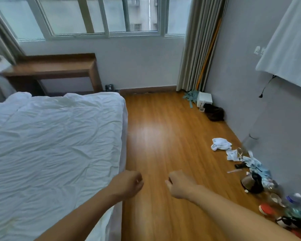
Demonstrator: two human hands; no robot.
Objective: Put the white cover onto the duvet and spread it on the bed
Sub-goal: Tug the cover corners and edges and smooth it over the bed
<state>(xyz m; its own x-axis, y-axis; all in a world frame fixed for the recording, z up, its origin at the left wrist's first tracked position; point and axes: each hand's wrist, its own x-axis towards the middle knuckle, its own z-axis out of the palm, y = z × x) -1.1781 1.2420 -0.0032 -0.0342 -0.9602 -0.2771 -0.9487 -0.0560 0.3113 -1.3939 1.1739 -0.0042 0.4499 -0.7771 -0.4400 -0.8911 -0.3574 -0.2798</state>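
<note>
Duvet (50,145) isn't in anyone's grip: both sets of fingers are curled into loose fists on nothing, left hand (127,184) just past the bed edge, right hand (180,185) over the wood floor (163,136). It's lying wrinkled and white across the bed.

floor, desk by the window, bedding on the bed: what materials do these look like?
Floor: wood-look planks, laminate or varnished; grain lines and a glossy sheen patch. Desk: brown wood or veneer, satin, faint grain. Bedding: white woven fabric, matte, heavily creased, likely cotton or a blend.
</note>
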